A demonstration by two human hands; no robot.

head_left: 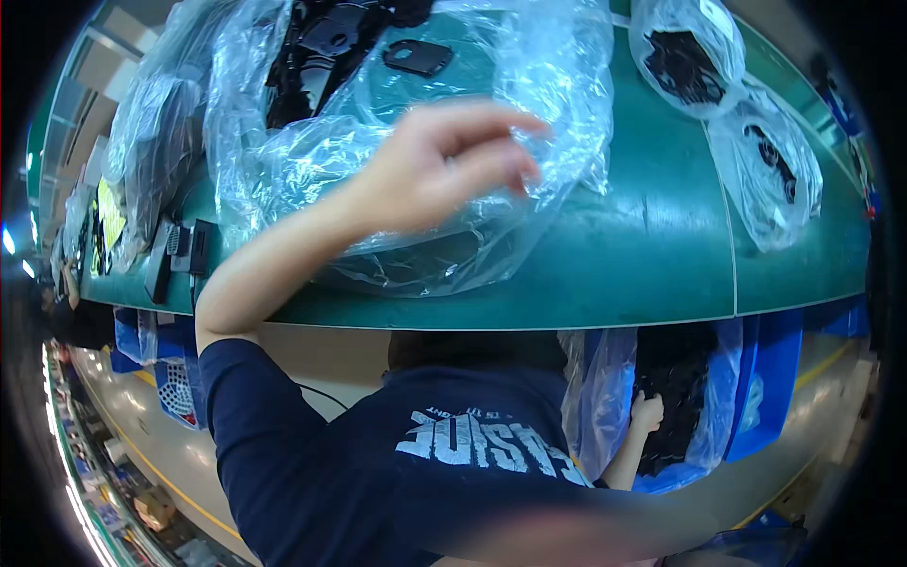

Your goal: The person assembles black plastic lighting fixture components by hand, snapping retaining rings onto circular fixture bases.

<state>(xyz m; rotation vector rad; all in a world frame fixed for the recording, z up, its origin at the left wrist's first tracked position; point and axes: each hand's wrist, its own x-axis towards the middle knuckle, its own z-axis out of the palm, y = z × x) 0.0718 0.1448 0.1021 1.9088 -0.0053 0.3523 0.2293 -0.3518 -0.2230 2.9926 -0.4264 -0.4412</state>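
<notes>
My left hand (439, 170) hangs over the clear plastic bag (397, 269) on the green table, its fingers apart and slightly blurred, with nothing in them. Beyond it, a flat black plastic piece (418, 58) with an opening in it lies on the bag. Larger black molded parts (326, 47) sit farther back in the clear plastic. Down at my right side, my right hand (647, 413) reaches into a plastic-lined blue bin (756, 406). Its fingers are curled at the edge of a black plastic part (675, 402) among the stacked parts there; the fingertips are partly hidden.
Two clear bags with black parts, one farther back (685, 66) and one nearer (777, 175), lie at the table's right. More wrapped items (156, 151) stand at the left, near small black devices (179, 248) with a cable. The table's front edge (605, 328) runs before my body.
</notes>
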